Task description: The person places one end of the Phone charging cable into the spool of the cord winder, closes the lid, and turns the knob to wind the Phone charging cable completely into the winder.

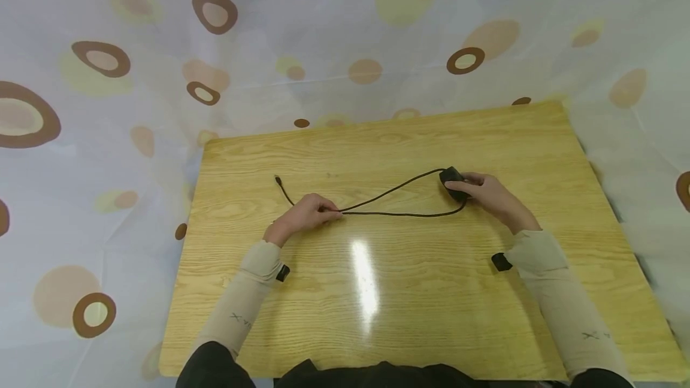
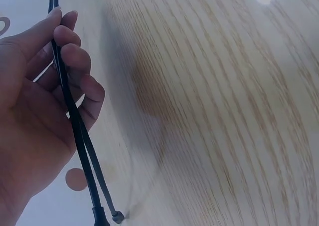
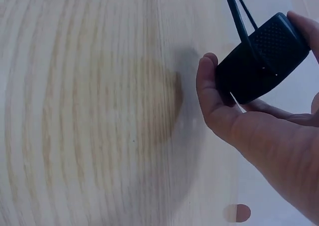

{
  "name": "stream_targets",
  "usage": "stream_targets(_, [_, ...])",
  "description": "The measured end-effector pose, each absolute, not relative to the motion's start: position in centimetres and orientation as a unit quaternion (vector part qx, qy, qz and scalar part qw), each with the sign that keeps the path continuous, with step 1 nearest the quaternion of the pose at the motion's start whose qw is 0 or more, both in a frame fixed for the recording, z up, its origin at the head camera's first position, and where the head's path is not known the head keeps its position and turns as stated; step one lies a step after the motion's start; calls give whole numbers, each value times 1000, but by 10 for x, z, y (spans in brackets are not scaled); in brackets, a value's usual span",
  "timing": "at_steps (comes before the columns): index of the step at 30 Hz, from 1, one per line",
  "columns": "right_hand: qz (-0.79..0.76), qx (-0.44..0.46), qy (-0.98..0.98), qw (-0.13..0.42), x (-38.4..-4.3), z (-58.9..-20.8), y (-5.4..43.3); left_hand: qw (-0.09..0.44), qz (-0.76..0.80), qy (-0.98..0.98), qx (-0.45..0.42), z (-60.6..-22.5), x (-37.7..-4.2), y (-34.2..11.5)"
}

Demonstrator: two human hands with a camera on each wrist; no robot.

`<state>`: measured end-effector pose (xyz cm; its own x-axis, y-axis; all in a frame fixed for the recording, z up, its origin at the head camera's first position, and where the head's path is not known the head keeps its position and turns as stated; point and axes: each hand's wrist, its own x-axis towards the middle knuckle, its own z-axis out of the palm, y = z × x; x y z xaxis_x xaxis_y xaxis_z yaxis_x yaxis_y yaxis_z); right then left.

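Observation:
My right hand [image 1: 487, 193] grips a small black box-shaped device [image 1: 451, 183] above the right part of the table. One face of the device [image 3: 271, 44] is finely textured; its exact kind cannot be told. A thin black cable [image 1: 401, 215] runs from it in a long loop to my left hand [image 1: 308, 213]. There the left thumb and fingers pinch two strands of the cable [image 2: 63, 79] together. Past the left hand, the cable's plug end [image 1: 278, 179] sticks out to the far left. Two cable ends hang below the palm in the left wrist view, one a thicker connector [image 2: 101, 217].
A light wood-grain table [image 1: 420, 298] lies beneath both hands, with a bright glare spot near its middle. Around its far and side edges hangs a white sheet [image 1: 334, 35] patterned with brown and yellow circles. Small black wrist devices [image 1: 501, 262] sit at both cuffs.

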<state>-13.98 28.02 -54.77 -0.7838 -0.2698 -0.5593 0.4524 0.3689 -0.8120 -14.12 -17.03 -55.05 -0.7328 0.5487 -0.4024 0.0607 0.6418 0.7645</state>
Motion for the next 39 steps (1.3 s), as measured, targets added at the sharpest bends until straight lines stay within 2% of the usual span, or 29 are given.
stream_targets(10, [-572, 42, 751, 328, -139, -553, 278, 314, 370, 857, 172, -556, -139, -170])
stream_targets(16, [-601, 38, 720, 344, -138, -552, 273, 283, 317, 885, 188, -559, -137, -167])
stream_targets(25, [-595, 44, 722, 351, -142, -550, 268, 204, 214, 928, 227, -557, -131, -161])
stream_targets(32, [-612, 39, 710, 346, -143, -549, 266, 164, 174, 939, 248, -560, -129, -159])
stream_targets(39, [-605, 41, 716, 347, -143, -548, 263, 56, 176, 932, 312, -555, -118, -132])
